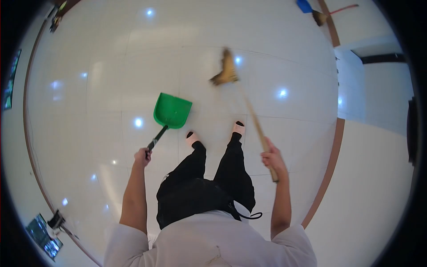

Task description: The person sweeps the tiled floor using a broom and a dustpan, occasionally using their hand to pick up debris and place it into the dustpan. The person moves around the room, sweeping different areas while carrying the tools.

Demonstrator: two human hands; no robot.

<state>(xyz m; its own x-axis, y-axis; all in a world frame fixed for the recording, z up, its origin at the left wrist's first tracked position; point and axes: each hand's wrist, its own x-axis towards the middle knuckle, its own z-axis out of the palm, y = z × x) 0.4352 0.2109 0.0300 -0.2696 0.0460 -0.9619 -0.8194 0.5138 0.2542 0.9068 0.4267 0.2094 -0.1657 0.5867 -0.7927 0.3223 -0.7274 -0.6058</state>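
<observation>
Glossy, pale floor tiles (100,107) with thin grout lines stretch across the room, catching small bluish-white light reflections (138,122) and a few broader, softer glows. Brown skirting (330,173) edges the floor on the right, below a white right wall (360,191), and breaks at a bluish-lit recess (351,84). A matching brown strip (26,98) borders the pale left wall (15,151), with shiny dark-framed panels (44,236) near and far.

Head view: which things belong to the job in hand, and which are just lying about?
In use:
green dustpan, in the left hand
broom, in the right hand

Lying about, upper right:
blue object, perhaps another dustpan
second broom, beside it
</observation>
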